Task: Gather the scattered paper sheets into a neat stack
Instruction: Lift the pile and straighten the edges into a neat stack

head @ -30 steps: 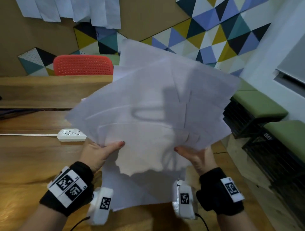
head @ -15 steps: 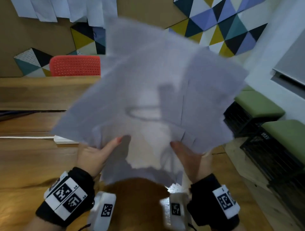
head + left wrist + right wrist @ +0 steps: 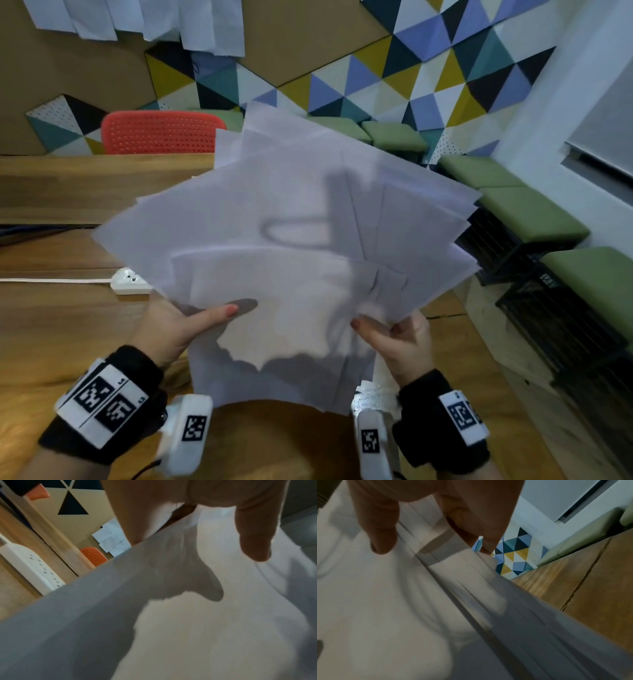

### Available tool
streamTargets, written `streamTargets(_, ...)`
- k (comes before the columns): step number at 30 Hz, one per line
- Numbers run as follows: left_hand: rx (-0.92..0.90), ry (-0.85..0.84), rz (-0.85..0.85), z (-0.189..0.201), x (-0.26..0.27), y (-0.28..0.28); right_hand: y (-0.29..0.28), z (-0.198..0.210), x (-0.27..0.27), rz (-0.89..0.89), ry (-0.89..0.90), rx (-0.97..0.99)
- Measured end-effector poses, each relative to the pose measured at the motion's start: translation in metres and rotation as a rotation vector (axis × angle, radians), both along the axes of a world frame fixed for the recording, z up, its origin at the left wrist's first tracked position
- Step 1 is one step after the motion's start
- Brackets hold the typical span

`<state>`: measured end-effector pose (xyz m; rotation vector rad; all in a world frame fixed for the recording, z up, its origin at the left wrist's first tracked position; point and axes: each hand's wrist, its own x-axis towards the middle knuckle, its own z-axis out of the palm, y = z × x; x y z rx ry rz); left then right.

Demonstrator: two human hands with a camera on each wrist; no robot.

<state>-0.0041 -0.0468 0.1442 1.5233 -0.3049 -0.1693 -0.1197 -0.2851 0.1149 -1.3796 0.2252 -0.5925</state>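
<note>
Office lounge or meeting room, as far as I can see from my feed.

I'm looking over a long wooden table (image 3: pixel 61 325) with a white power strip (image 3: pixel 132 281) lying on it and a red perforated chair (image 3: pixel 161 132) pulled up at the far side. The wall behind carries a pinboard-like brown panel (image 3: pixel 301 37) with paper notes (image 3: pixel 137 20) hung along its top, next to a mural of coloured triangles (image 3: pixel 428 78). Along the right wall I see a row of green cushioned benches (image 3: pixel 527 212) on dark crate bases, under a window blind (image 3: pixel 606 130).
</note>
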Motion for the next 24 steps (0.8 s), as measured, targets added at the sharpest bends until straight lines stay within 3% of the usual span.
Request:
streamTargets(2,0.062,0.032,0.065,-0.003,-0.002,-0.006,0.002,-0.002,0.002,-0.045,0.034,-0.059)
streamTargets(8,-0.009,-0.017,0.237,0.003,-0.014,-0.017,0.017,0.016,0.001,-0.186,-0.020,-0.153)
streamTargets(12,-0.102,-0.034,0.154,0.005,-0.011,-0.010,0.015,0.026,-0.002,-0.156,-0.055,-0.207)
streamTargets(17,-0.018,-0.096,0.077,0.004,-0.015,0.003,0.003,0.012,-0.010,-0.044,-0.029,0.007)
streamTargets(21,-0.024,-0.099,0.148,-0.005,-0.011,0.001,0.009,0.012,-0.008,-0.053,0.017,-0.164)
streamTargets(24,-0.078,-0.157,0.185,-0.010,-0.009,0.001,0.009,0.013,-0.005,-0.117,0.019,-0.174)
